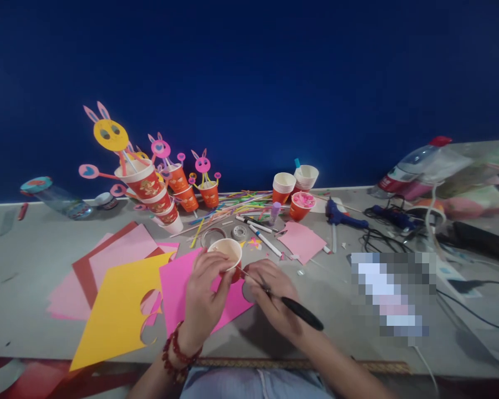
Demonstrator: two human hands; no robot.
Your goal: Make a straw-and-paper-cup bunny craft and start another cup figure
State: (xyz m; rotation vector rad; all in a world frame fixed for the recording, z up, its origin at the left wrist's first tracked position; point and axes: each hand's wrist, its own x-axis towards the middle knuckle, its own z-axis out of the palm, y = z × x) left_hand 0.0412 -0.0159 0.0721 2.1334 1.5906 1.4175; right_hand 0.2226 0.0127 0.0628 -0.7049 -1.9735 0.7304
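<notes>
My left hand is wrapped around a paper cup, white inside with a red outer wall, and tips its mouth slightly. In my right hand is a thin, pointed metal tool with a black handle. Its tip meets or nearly meets the cup's side; I cannot tell whether it pierces the wall. My fingers hide part of the metal, so its exact kind is unclear. Below the cup lies a bright pink paper sheet. A yellow sheet with round cut-outs rests to the left.
Rabbit-faced cup figures stand at the back left, the tallest with a yellow face. Paper cups, colourful sticks, markers and tape lie behind my hands. A blue glue gun, cables and a bottle occupy the right.
</notes>
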